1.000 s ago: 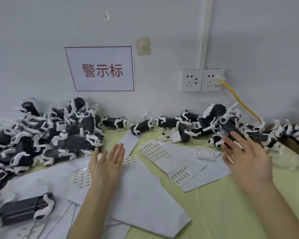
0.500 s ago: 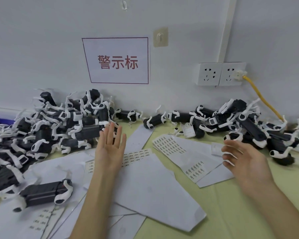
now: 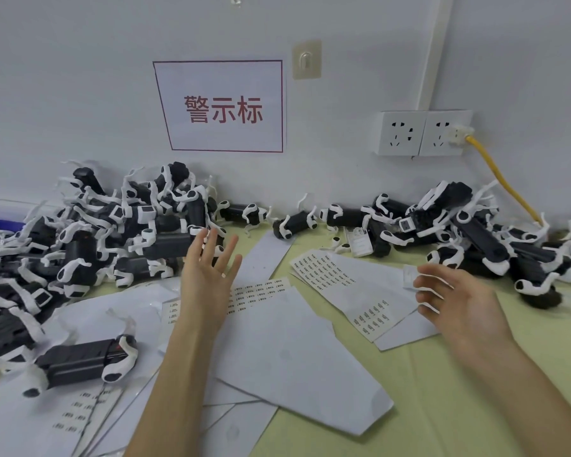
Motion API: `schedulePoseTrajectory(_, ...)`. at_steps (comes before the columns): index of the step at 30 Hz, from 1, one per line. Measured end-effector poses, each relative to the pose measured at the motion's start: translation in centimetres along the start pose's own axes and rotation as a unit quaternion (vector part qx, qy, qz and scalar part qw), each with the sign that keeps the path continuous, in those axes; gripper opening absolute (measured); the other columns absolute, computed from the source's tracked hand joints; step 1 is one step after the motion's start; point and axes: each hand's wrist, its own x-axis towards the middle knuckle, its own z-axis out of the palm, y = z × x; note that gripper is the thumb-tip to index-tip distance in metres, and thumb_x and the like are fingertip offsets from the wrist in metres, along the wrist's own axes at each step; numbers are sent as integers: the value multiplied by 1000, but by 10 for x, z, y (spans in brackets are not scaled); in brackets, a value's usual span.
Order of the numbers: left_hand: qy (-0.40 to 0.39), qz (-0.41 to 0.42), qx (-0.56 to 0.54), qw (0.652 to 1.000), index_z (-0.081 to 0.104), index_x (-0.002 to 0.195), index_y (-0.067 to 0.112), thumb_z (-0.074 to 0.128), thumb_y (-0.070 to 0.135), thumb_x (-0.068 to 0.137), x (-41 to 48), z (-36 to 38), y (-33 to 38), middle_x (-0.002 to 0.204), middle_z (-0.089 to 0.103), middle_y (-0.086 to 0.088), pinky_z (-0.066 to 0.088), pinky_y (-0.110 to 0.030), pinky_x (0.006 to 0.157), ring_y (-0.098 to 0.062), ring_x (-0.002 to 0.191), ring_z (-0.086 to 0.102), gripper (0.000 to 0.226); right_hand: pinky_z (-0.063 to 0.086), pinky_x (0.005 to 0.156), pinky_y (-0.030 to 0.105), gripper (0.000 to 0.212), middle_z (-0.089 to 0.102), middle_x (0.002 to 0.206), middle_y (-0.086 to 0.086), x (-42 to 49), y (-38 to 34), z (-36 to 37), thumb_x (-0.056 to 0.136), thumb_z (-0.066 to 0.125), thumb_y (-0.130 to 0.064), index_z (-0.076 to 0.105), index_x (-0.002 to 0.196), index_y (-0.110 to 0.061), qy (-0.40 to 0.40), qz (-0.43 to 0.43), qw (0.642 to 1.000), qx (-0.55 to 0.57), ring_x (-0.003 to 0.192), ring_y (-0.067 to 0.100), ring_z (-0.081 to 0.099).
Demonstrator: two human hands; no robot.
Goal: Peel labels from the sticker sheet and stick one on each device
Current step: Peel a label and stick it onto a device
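- The left hand [image 3: 208,275] holds nothing, its fingers straight and spread. It now reaches further forward than a second ago, with the fingertips near the edge of the left pile of devices [image 3: 106,235].
- The right hand [image 3: 459,308] is empty too, fingers loosely bent. It has drawn back from the right pile of devices [image 3: 482,235].
- No label is peeled yet, so a device probably comes first.
- A sticker sheet [image 3: 323,272] lies between the hands, and a second sheet [image 3: 261,290] lies just beside the left hand.

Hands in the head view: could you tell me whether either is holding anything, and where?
Nothing is held: the left hand is spread open, the right hand loosely curled and empty.
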Motion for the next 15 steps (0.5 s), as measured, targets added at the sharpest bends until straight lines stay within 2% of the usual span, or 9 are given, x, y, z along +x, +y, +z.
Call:
schedulePoseTrajectory(2, 18, 44, 119, 992, 66, 121, 17, 53, 27, 106, -2, 4, -5, 126, 73, 0, 54, -35, 88, -22, 110, 73, 22, 38, 68, 31, 25, 65, 76, 2, 1, 1, 0, 96, 49, -21, 71, 89, -11, -1, 5, 1000, -2, 62, 16, 54)
schedulePoseTrajectory(4, 1, 81, 217, 973, 70, 105, 11, 55, 23, 105, -10, 10, -14, 110, 78, -9, 58, -36, 86, -25, 103, 75, 19, 38, 67, 31, 24, 66, 76, 3, 1, 2, 1, 97, 49, -21, 70, 90, -10, -1, 9, 1000, -10, 61, 15, 55)
schedulePoseTrajectory(9, -135, 114, 320, 931, 73, 79, 4, 59, 10, 101, -48, 43, -40, 81, 76, -16, 63, -36, 77, -28, 82, 77, 27, 40, 66, 32, 24, 66, 81, 8, -1, 6, 8, 97, 51, -23, 69, 92, -8, -9, 11, 999, -44, 60, 15, 59)
schedulePoseTrajectory(12, -234, 108, 337, 906, 73, 74, 3, 64, 10, 98, -80, 65, -55, 74, 74, -15, 62, -43, 74, -29, 75, 76, 27, 47, 74, 38, 39, 72, 103, 13, -4, 11, 15, 90, 54, -37, 69, 111, -8, -70, 40, 994, -71, 82, 24, 69)
schedulePoseTrajectory(15, -342, 123, 401, 841, 69, 66, 6, 65, 12, 93, -110, 74, -75, 67, 70, -13, 52, -41, 61, -25, 63, 66, 28, 54, 79, 41, 54, 72, 119, 9, -11, 22, 21, 83, 57, -51, 68, 126, -20, -165, 110, 975, -101, 100, 28, 70)
